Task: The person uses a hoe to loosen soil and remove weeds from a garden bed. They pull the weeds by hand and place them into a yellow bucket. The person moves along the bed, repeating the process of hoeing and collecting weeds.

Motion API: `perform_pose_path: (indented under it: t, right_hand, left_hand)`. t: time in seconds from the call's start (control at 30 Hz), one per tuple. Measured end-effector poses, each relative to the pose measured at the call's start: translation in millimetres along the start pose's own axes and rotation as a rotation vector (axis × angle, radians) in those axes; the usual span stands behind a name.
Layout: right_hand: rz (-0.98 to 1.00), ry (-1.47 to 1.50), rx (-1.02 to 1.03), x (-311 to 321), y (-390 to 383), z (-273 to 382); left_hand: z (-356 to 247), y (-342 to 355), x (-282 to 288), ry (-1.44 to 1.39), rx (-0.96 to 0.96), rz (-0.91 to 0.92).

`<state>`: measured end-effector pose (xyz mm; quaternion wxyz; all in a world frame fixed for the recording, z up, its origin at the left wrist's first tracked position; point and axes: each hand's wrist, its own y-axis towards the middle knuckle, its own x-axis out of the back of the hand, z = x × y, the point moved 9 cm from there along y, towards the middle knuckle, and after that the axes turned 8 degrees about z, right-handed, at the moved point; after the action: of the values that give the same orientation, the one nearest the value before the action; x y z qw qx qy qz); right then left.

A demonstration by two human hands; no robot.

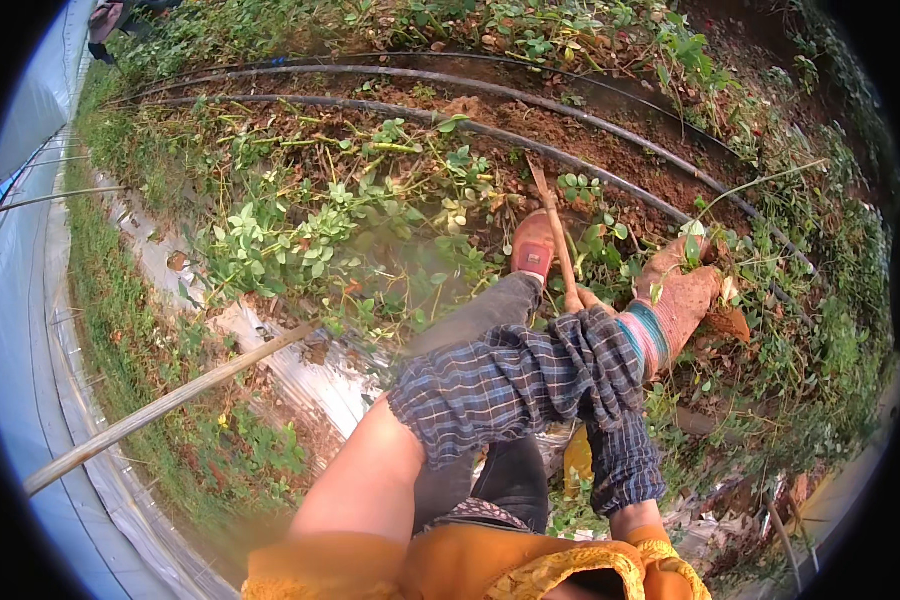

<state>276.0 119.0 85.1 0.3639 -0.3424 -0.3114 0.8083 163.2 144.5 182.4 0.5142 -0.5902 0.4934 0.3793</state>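
Note:
My left hand (pixel 675 290), in a salmon glove with a striped cuff, reaches across to the right, fingers closed on a leafy plant stem (pixel 720 200) among weeds. My right hand (pixel 590 300), largely hidden behind my left forearm in its plaid sleeve, grips a wooden tool handle (pixel 560 245) that slants up toward the soil near the hoses. My red shoe (pixel 533 245) stands just left of the handle. An orange-brown piece (pixel 730 323), which I cannot make out, lies beside the glove.
Black hoses (pixel 400 108) curve across the soil beyond me. Leafy plants (pixel 300 240) spread over the bed. A wooden pole (pixel 160 415) crosses at left over pale plastic sheeting (pixel 260 335), near the plastic tunnel wall (pixel 25 300). A yellow object (pixel 577 460) shows behind my sleeves.

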Motion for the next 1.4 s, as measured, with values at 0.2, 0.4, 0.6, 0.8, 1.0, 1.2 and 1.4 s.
perform_pose_path:
  t: [0.2, 0.4, 0.6, 0.8, 1.0, 1.2, 1.4]
  right_hand:
    - [0.042, -0.514, 0.081, -66, 73, 119]
    - [0.105, -0.697, 0.197, -47, 37, 150]
    - [-0.054, -1.662, 0.666, -51, 100, 272]
    - [0.331, -1.988, 0.392, -75, 182, 312]
    - [0.4, -1.82, 0.331, -138, 260, 264]
    - [0.416, -1.582, 0.379, -133, 238, 226]
    - [0.234, -1.323, 0.488, -86, 261, 240]
  left_hand:
    - [-47, -1, -48, -0.383, 0.067, 0.423]
    - [-149, -13, -51, 0.01, -0.34, 0.011]
    - [-207, -36, -80, 0.394, -0.44, -0.031]
    - [-217, -30, -91, 0.279, -0.215, -0.062]
    - [-276, -25, -68, 0.474, -0.287, -0.202]
    - [-304, -21, -54, 0.54, -0.331, -0.283]
    - [-307, -17, -32, 0.284, -0.237, -0.325]
